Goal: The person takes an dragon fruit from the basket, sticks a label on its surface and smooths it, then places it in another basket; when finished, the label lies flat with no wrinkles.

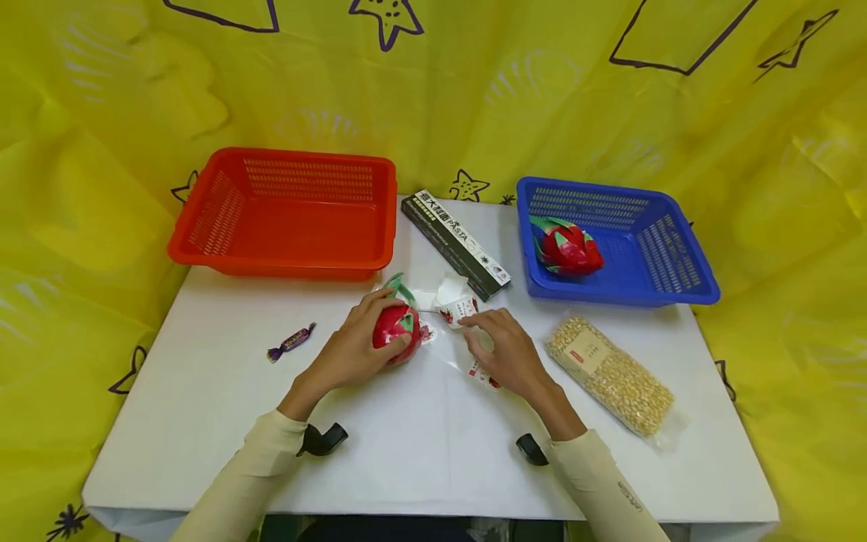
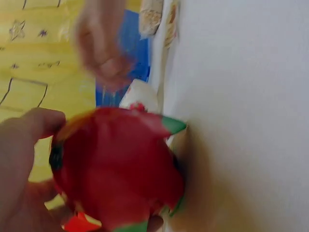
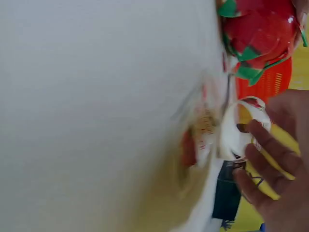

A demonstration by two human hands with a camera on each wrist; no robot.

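My left hand [image 1: 348, 348] grips a red dragon fruit [image 1: 394, 331] with green scale tips, low over the table. In the left wrist view the fingers wrap the side of the fruit [image 2: 116, 164]. Beside it lies a clear plastic wrapper with a curled white part [image 1: 455, 305] printed in red. My right hand [image 1: 508, 350] is at this wrapper, fingers spread and slightly bent. In the right wrist view the white part [image 3: 231, 135] forms an open ring next to the fingertips [image 3: 258, 133]; whether they touch it is hard to tell.
A red basket [image 1: 298, 267] stands back left. The blue basket [image 1: 609, 293], back right, holds another dragon fruit [image 1: 572, 251]. Between them lies a dark pasta box [image 1: 455, 242]. A purple wrapped candy [image 1: 291, 341] is at left, a bag of pale kernels [image 1: 612, 376] at right.
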